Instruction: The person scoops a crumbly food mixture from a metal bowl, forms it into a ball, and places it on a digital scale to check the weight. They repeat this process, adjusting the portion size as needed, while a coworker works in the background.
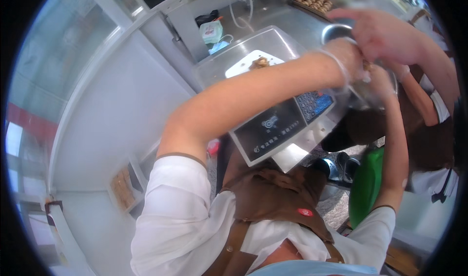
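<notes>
My left hand (343,58), in a clear plastic glove, reaches across the scale to the upper right. At its fingertips is a small brown food lump (366,66), partly covered by the fingers. My right hand (381,81), gloved and blurred, meets it there over a metal bowl (360,95); its fingers are not clear. Under my left forearm stands a digital scale (252,130) with a steel platform. A white tray (237,68) on the platform carries a clump of brown food (259,63).
A co-worker's bare hand (387,36) extends above my hands, partly overlapping them. Another gloved hand (401,70) is at the right. Behind lie a dark tray of brown balls (313,0), another metal bowl (334,31) and a pack of wipes (211,32). A green container (365,188) stands below.
</notes>
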`<action>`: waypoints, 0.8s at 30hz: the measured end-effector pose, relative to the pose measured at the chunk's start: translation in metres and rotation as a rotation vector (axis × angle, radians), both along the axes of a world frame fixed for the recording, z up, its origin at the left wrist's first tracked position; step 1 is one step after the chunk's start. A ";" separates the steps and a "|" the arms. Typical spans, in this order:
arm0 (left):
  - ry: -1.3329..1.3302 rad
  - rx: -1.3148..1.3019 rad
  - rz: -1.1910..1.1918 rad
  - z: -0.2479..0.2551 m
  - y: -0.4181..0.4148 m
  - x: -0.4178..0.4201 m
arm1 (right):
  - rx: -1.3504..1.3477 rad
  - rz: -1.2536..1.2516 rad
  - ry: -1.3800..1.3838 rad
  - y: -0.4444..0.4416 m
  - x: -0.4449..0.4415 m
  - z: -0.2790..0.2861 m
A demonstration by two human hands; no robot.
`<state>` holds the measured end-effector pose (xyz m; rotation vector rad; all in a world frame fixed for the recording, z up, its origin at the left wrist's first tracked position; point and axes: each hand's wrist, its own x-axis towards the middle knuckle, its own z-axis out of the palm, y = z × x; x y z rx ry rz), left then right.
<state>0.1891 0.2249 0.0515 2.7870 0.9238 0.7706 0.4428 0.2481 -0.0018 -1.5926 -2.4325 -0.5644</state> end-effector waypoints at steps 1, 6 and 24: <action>-0.028 -0.070 0.014 0.005 -0.010 -0.001 | 0.046 0.013 -0.142 0.000 0.005 0.001; -0.108 -0.210 -0.009 0.010 -0.036 -0.022 | -0.055 -0.103 0.108 0.029 0.035 -0.028; -0.345 -0.506 -0.144 -0.012 -0.078 -0.073 | -0.120 -0.225 0.531 -0.139 -0.126 0.091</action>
